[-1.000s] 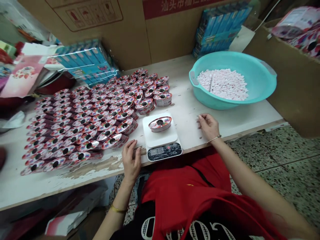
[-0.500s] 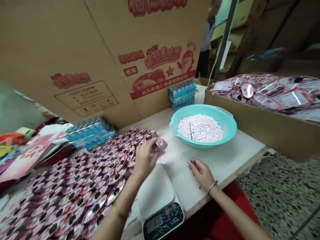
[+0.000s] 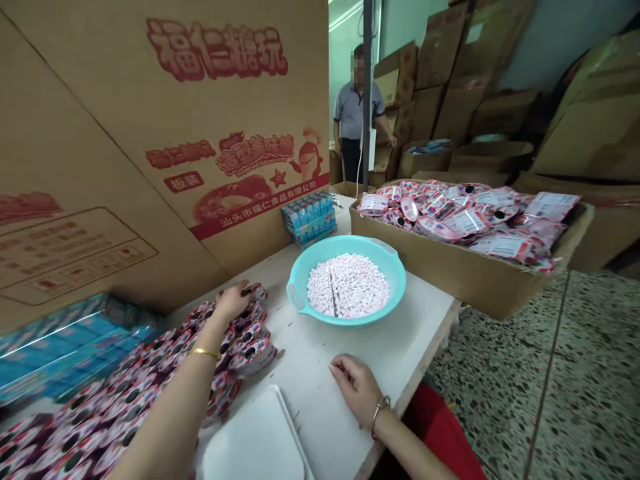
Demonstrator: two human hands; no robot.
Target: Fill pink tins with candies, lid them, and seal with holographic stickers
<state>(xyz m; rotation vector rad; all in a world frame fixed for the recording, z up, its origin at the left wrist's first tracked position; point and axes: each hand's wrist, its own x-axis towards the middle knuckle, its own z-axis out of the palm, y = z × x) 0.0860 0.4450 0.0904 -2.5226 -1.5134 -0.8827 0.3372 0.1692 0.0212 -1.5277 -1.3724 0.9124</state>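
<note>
My left hand (image 3: pixel 233 301) reaches to the far end of the rows of pouches. Its fingers are closed on a small red-and-white pouch (image 3: pixel 258 292), which they partly cover. More of these pouches (image 3: pixel 165 363), each with a dark round opening on top, stand packed together beneath and beside my left forearm. My right hand (image 3: pixel 357 388) rests near the table's front edge with its fingers curled in and nothing visible in them. Beyond it stands a turquoise basin (image 3: pixel 367 322) of small whitish candies (image 3: pixel 357 283). A white kitchen scale (image 3: pixel 255 440) lies between my forearms.
An open carton (image 3: pixel 430 270) full of filled packs (image 3: pixel 460 213) stands to the right of the basin. Blue boxes (image 3: pixel 310 217) and more blue boxes (image 3: pixel 65 343) sit against a large printed carton (image 3: pixel 240 120). A person (image 3: pixel 353 113) stands behind a dark post (image 3: pixel 367 93).
My left hand has carried the pouch from above the scale to the far end of the rows. The view has swung right. My right hand remains curled near the table edge.
</note>
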